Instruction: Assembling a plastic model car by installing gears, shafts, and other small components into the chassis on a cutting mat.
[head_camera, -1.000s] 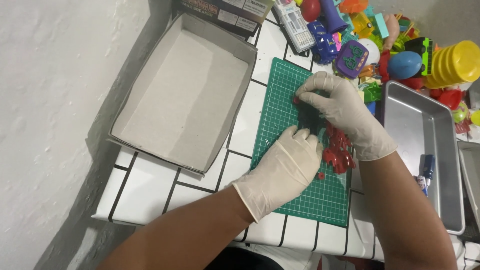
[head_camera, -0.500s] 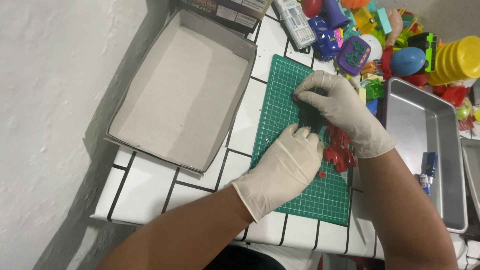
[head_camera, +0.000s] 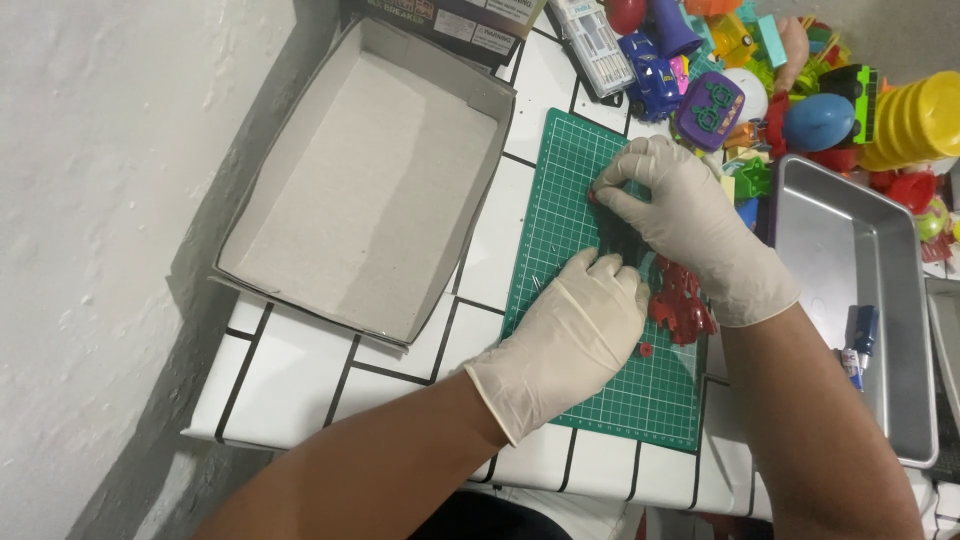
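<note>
Both of my hands wear white gloves and meet over a green cutting mat (head_camera: 575, 165). My left hand (head_camera: 570, 335) lies palm down with its fingertips curled onto a red plastic toy (head_camera: 682, 305), which is in several parts. My right hand (head_camera: 690, 225) arches over the same toy, its fingertips pinching a small red part at the toy's left end. The hands hide most of the toy. A tiny red piece (head_camera: 645, 349) and a small screw (head_camera: 536, 284) lie loose on the mat.
An open cardboard box (head_camera: 370, 190) sits to the left on the white tiled table (head_camera: 300, 380). On the right, a metal tray (head_camera: 850, 245) holds a blue screwdriver (head_camera: 860, 335). A heap of coloured toys (head_camera: 760, 90) crowds the far right, with a wall on the left.
Both hands stay on the red toy in almost the same spot. The right hand has settled slightly lower over it.
</note>
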